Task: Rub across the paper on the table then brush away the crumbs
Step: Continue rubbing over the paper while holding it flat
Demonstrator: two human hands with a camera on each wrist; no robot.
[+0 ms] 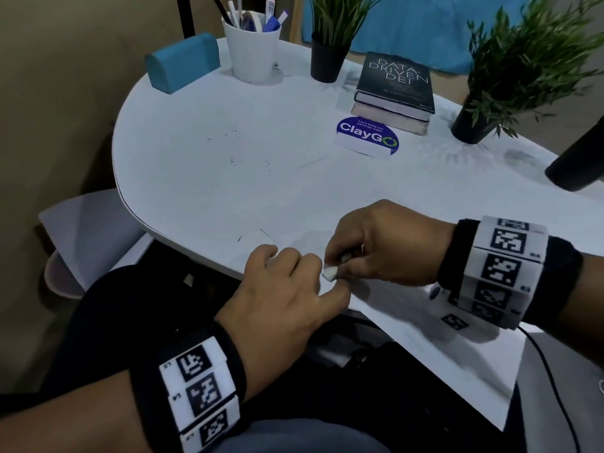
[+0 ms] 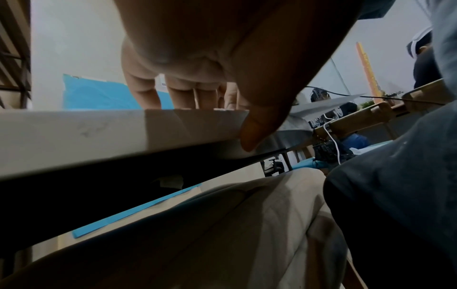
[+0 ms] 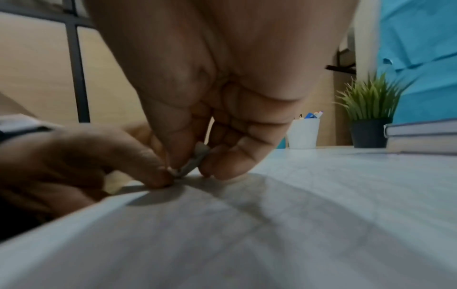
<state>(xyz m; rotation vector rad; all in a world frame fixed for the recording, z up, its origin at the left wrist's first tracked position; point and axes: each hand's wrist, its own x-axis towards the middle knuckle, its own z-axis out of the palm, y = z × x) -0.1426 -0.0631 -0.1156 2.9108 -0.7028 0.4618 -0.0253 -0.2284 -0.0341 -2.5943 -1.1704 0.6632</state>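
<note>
This looks like an office or shared workspace, probably a break or pantry corner. A white rounded table carries a white cup of pens, two stacked books, two potted artificial plants and a small "ClayGo" sign asking people to keep pantries clean. Tan partition walls and blue panels stand behind; the blurred left wrist view seems to show more desks and cables beyond.

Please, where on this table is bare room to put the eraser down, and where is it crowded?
Bare: the white table between blue case, ClayGo sign and right hand, with only small dark specks. Crowded: the far edge, with white pen cup, stacked books and potted plants.
</note>
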